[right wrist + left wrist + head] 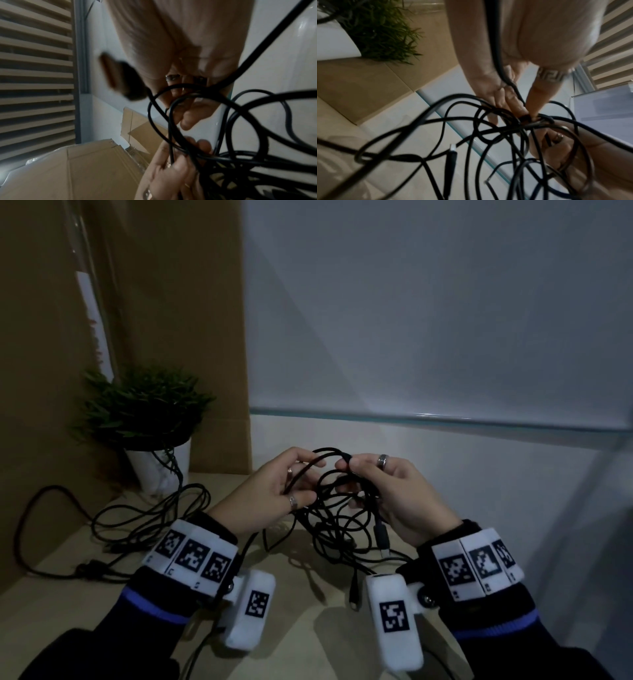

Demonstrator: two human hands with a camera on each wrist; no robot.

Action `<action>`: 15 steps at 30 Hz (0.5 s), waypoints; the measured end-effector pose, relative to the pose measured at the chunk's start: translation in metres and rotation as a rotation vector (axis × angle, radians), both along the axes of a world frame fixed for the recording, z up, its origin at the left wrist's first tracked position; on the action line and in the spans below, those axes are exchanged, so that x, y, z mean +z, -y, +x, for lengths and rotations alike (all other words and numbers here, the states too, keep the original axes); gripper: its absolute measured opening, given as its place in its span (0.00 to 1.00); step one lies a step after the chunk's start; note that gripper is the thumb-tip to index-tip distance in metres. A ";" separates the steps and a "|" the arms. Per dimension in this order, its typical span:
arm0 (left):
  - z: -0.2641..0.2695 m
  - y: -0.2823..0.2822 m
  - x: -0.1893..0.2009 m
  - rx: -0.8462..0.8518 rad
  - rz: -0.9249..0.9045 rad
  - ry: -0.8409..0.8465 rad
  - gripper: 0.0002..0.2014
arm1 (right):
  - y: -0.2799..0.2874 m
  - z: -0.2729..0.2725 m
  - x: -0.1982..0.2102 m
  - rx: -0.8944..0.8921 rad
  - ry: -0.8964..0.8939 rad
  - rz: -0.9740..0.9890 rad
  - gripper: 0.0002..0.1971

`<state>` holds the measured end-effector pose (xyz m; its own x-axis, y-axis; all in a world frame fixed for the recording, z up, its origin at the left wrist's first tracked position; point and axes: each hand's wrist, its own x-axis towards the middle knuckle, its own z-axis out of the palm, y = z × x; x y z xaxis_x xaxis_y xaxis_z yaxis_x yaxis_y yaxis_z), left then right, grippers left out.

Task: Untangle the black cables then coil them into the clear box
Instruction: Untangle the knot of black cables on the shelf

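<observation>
A tangle of black cables hangs between my two hands above the wooden table. My left hand grips strands on the left of the tangle, fingers curled round them. Facing it, my right hand pinches a cable at the top and holds several loops. USB plugs dangle below the right hand. More black cable lies on the table at the left. In the left wrist view the left hand pinches the knot. The right wrist view shows my right hand among loops. The clear box's rim runs behind the hands.
A potted green plant in a white pot stands at the back left, with a cable over it. A brown panel rises behind it. Cardboard boxes appear in the right wrist view, beside window blinds.
</observation>
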<state>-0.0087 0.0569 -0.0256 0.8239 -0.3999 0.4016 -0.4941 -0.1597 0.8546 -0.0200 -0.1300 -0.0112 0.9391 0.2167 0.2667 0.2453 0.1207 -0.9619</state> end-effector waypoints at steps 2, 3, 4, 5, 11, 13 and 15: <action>-0.002 -0.001 0.001 0.025 0.078 0.046 0.21 | 0.001 0.001 0.000 -0.003 0.000 0.025 0.11; -0.003 -0.002 0.001 0.053 0.104 0.072 0.21 | 0.000 0.001 0.000 -0.003 -0.003 0.045 0.10; -0.003 -0.002 0.002 0.082 0.131 0.097 0.20 | 0.000 0.001 0.001 -0.005 -0.010 0.072 0.10; -0.003 -0.003 0.002 0.105 0.160 0.117 0.18 | 0.000 0.002 0.001 -0.008 -0.015 0.097 0.09; -0.007 -0.003 0.008 0.082 0.363 0.150 0.08 | 0.002 0.002 0.003 -0.010 -0.043 0.190 0.09; -0.010 -0.001 0.008 0.052 0.395 0.143 0.10 | 0.004 0.002 0.004 -0.022 -0.044 0.198 0.09; -0.011 -0.001 0.007 0.043 0.436 0.151 0.15 | 0.005 0.003 0.005 -0.046 -0.051 0.217 0.10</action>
<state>-0.0193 0.0576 -0.0189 0.7883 -0.5253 0.3205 -0.5934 -0.5113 0.6216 -0.0166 -0.1354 -0.0062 0.9601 0.1161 0.2542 0.2069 0.3163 -0.9258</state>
